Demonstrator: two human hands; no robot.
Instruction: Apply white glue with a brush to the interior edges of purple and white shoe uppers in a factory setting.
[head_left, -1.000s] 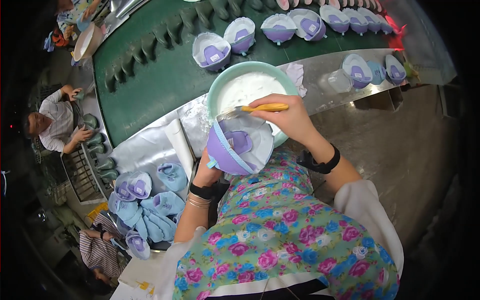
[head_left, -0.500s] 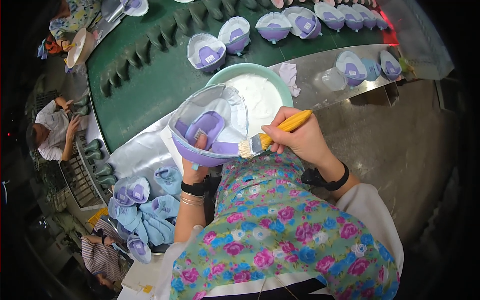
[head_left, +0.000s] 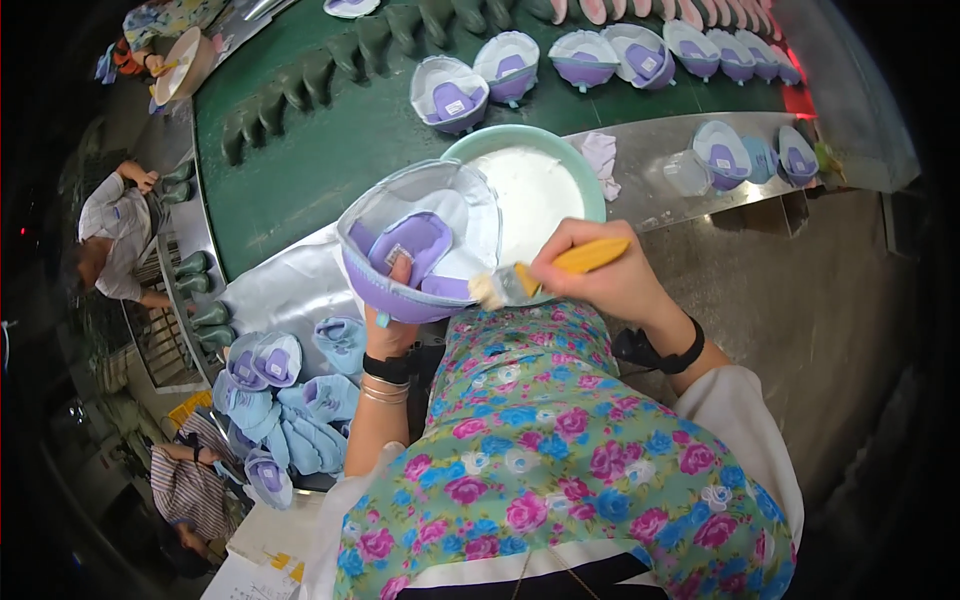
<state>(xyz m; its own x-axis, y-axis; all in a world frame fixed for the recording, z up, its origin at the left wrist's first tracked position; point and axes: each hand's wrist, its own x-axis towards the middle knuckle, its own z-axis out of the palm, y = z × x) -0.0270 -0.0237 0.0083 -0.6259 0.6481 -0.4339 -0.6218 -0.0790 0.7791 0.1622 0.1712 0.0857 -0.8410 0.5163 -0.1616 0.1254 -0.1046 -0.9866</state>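
My left hand (head_left: 395, 335) holds a purple shoe upper (head_left: 405, 290) from below, its thumb reaching inside by the purple tongue. The upper's whitish lining faces up. In my right hand (head_left: 605, 265) is a paintbrush (head_left: 575, 258) with a yellow handle, gripped between thumb and fingers. Its pale bristles meet the upper's right edge; whether they press on it I cannot tell. Just beyond the upper stands a light green bowl (head_left: 590, 180) of white paste (head_left: 540, 195), partly covered by the upper.
Several finished-looking uppers (head_left: 448, 95) line the green belt (head_left: 300, 170), with rows of dark shoe lasts (head_left: 290, 95) behind. A crumpled cloth (head_left: 600, 165) and a clear cup (head_left: 687, 172) sit on the metal ledge. Blue-purple uppers (head_left: 300, 400) are piled at left. Co-workers (head_left: 120, 230) are farther left.
The belt, bowl and uppers on it have shifted rightward in the picture, while both hands stay nearly in place. The brush has tilted slightly flatter at the upper's edge. A co-worker's arm has lowered.
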